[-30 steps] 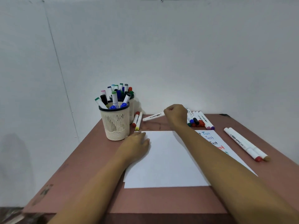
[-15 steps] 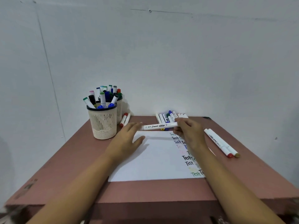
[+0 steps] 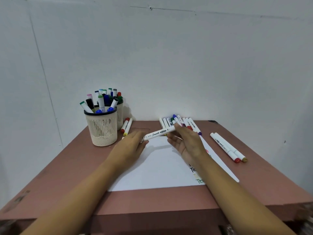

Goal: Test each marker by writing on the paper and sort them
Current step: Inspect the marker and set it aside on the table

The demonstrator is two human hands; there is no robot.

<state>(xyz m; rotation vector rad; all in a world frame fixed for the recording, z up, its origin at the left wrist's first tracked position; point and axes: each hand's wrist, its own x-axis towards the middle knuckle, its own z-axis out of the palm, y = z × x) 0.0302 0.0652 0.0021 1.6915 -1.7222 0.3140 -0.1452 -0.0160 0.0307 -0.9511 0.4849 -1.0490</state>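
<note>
A white sheet of paper (image 3: 157, 167) lies on the brown table (image 3: 67, 167), with "Test" written in several colours down its right side. My right hand (image 3: 186, 143) pinches a white marker (image 3: 159, 133) by its right end and holds it level above the paper's top edge. My left hand (image 3: 132, 146) reaches the marker's left end, and its fingers close around the cap there. Two cream mesh cups (image 3: 103, 128) full of markers stand at the back left. A row of markers (image 3: 177, 122) lies at the back centre.
Two markers (image 3: 126, 127) lie beside the cups. Two more markers (image 3: 227, 147), red- and brown-tipped, lie right of the paper. A white wall rises directly behind the table. The table's front edge runs just below the paper.
My right hand lifted the white marker from the back of the table and brought it over the paper. My left hand rose from the paper to the marker's left end.
</note>
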